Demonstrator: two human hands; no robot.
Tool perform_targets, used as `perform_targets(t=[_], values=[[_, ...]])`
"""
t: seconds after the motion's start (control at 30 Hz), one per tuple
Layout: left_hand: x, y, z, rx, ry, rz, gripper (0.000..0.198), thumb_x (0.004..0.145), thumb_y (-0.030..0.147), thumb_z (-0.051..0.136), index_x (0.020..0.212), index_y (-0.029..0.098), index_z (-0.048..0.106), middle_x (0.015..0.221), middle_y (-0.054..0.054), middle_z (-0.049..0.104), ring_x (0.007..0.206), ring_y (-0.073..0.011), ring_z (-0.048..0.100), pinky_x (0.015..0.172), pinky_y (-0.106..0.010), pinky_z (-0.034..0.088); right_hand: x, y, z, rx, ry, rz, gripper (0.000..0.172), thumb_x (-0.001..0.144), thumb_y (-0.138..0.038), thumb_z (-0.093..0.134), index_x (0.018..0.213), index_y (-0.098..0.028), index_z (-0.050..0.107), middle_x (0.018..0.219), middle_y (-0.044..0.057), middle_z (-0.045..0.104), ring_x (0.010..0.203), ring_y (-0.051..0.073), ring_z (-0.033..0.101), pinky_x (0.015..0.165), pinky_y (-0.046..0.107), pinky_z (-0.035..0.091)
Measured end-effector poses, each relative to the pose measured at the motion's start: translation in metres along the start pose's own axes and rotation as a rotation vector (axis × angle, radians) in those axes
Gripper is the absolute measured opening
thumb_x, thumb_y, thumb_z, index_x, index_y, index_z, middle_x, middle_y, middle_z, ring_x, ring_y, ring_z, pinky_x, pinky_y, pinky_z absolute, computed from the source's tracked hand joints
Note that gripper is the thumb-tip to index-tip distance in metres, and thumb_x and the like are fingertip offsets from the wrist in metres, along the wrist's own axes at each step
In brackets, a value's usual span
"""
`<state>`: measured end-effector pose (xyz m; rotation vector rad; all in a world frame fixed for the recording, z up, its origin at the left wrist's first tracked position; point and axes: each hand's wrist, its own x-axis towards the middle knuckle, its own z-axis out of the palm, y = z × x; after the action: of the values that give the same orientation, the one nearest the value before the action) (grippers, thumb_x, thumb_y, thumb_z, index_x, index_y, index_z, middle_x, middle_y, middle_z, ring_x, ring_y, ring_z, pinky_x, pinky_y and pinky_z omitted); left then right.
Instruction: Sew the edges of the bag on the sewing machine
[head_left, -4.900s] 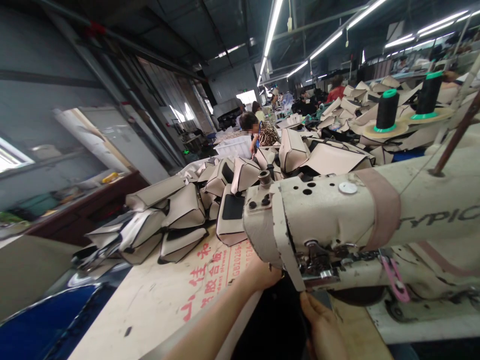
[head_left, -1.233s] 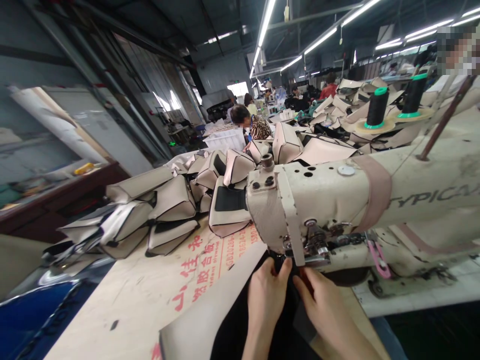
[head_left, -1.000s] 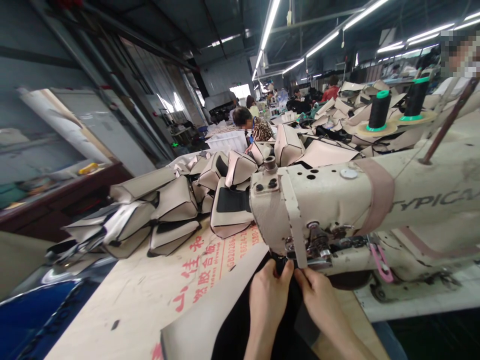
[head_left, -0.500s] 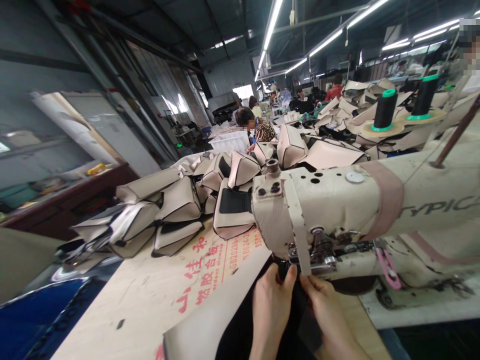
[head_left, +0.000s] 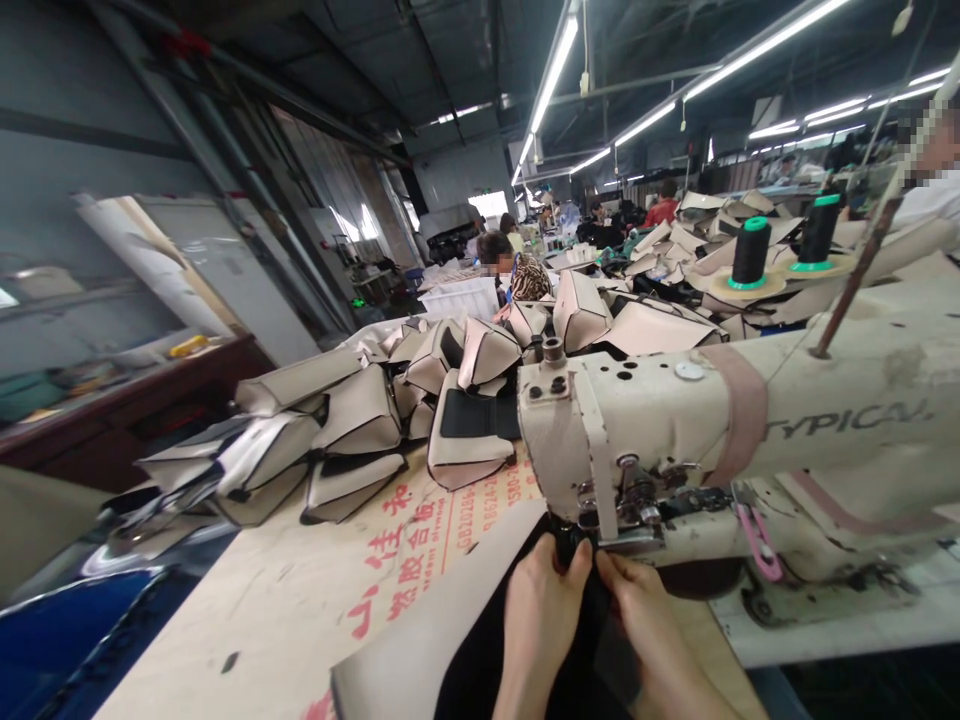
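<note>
A cream sewing machine (head_left: 645,420) stands at the right, its head over the plywood table. Just in front of its needle area, my left hand (head_left: 540,610) pinches the edge of a black fabric piece (head_left: 469,650). Beside it my right hand (head_left: 645,620) is closed on the same black fabric, thumb and fingers pressed together. A cream panel (head_left: 420,630) lies along the left side of the black fabric. The top edge of the work runs under the machine head, where the needle and foot are hard to make out.
Finished-looking cream bags with black edging (head_left: 360,410) are piled behind the plywood table (head_left: 300,590). Black thread spools (head_left: 750,255) stand behind the machine. A pink clip-like piece (head_left: 759,540) hangs on it. A blue bin (head_left: 75,640) is at lower left; a co-worker (head_left: 517,270) bends over farther back.
The view has shifted slightly, so the machine sits a little differently in the picture. Both hands keep their hold on the black fabric, with almost no movement relative to the machine.
</note>
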<state>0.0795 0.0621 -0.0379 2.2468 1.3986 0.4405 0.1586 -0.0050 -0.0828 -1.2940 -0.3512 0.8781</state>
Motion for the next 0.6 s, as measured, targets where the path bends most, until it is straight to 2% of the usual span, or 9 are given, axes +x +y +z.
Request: perform_targets(t=[0.17, 0.4, 0.6], values=[[0.002, 0.000, 0.001, -0.008, 0.000, -0.043, 0.035, 0.080, 0.042, 0.045, 0.056, 0.021, 0.032, 0.048, 0.007, 0.034, 0.046, -0.0093, 0.032, 0.048, -0.021, 0.021, 0.004, 0.005, -0.003, -0.061, -0.078, 0.054, 0.031, 0.073, -0.048, 0.054, 0.059, -0.021, 0.058, 0.053, -0.002, 0.053, 0.051, 0.016, 0.047, 0.045, 0.024, 0.031], [0.002, -0.001, 0.004, -0.039, 0.037, -0.039, 0.036, 0.080, 0.041, 0.046, 0.055, 0.020, 0.031, 0.047, 0.007, 0.032, 0.044, -0.0084, 0.031, 0.047, -0.020, 0.020, 0.009, 0.010, -0.007, -0.112, -0.112, 0.068, 0.034, 0.074, -0.050, 0.053, 0.063, -0.018, 0.055, 0.046, -0.005, 0.039, 0.044, 0.012, 0.036, 0.043, 0.022, 0.023], [0.008, -0.004, 0.006, -0.035, 0.026, -0.056, 0.037, 0.079, 0.044, 0.047, 0.054, 0.020, 0.034, 0.045, 0.007, 0.032, 0.043, -0.0084, 0.030, 0.046, -0.021, 0.018, 0.017, 0.017, -0.009, -0.174, -0.082, -0.026, 0.038, 0.075, -0.053, 0.054, 0.062, -0.017, 0.058, 0.056, -0.002, 0.050, 0.056, 0.015, 0.045, 0.051, 0.023, 0.032]])
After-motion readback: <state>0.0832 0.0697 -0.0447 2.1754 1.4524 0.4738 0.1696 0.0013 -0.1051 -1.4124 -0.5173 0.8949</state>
